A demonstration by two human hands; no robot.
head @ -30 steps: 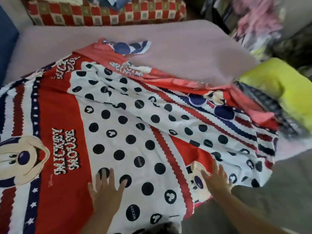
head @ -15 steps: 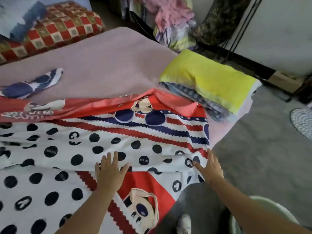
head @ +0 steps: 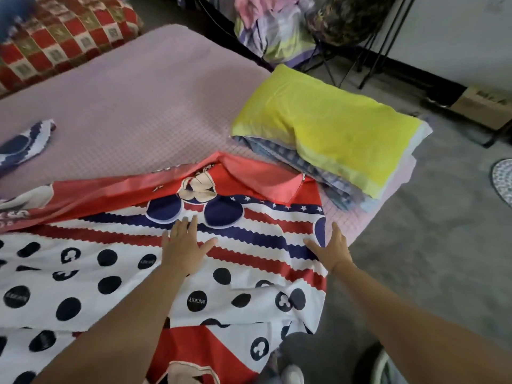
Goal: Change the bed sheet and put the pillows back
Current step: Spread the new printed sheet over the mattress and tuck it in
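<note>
A red, white and blue cartoon-print bed sheet (head: 83,273) lies partly spread over the pink mattress (head: 144,106), its far edge folded back in a red flap. My left hand (head: 184,249) presses flat on the striped part with fingers spread. At the sheet's right edge, near the mattress corner, my right hand (head: 331,252) rests flat and open. A yellow pillow (head: 332,128) lies on a folded blue-grey cloth (head: 310,167) at the mattress's right corner.
A red checkered cushion (head: 61,40) sits at the far left end of the bed. Piled clothes (head: 274,31) and a black metal rack (head: 368,51) stand beyond the bed. A cardboard box (head: 487,106) and a round mat (head: 502,178) lie on the grey floor at right.
Both hands have slid along the sheet toward its far right edge, staying flat on it. The view has swung right, bringing the yellow pillow closer.
</note>
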